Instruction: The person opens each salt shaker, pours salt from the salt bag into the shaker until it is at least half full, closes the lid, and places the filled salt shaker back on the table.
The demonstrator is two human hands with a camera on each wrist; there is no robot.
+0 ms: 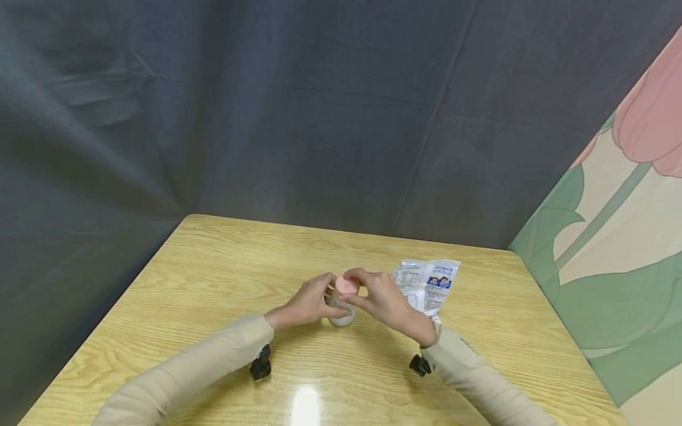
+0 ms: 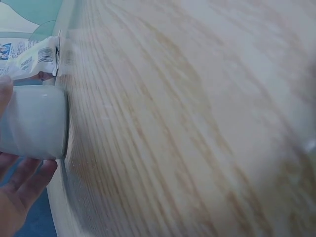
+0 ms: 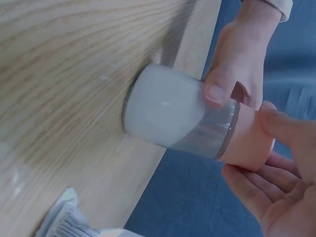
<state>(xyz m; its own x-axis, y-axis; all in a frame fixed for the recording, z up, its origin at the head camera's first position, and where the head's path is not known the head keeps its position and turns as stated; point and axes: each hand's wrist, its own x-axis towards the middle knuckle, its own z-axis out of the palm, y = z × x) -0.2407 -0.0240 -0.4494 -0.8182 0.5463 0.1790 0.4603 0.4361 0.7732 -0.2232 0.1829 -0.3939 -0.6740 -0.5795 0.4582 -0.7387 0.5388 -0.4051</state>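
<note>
A clear jar (image 3: 168,106) partly filled with white powder stands upright on the table, with a pink lid (image 3: 249,138) at its top. My left hand (image 1: 307,303) holds the jar's side, its thumb on the glass in the right wrist view. From the other side, my right hand (image 1: 385,300) grips the lid between thumb and fingers. The left wrist view shows the jar's lower part (image 2: 34,121) with left fingertips against it; the lid is outside that view.
A white printed bag (image 1: 426,284) lies just right and behind the right hand, its crumpled end near the wrist. The wooden table (image 1: 213,266) meets a dark curtain at the back and a flower-patterned wall (image 1: 613,266) on the right.
</note>
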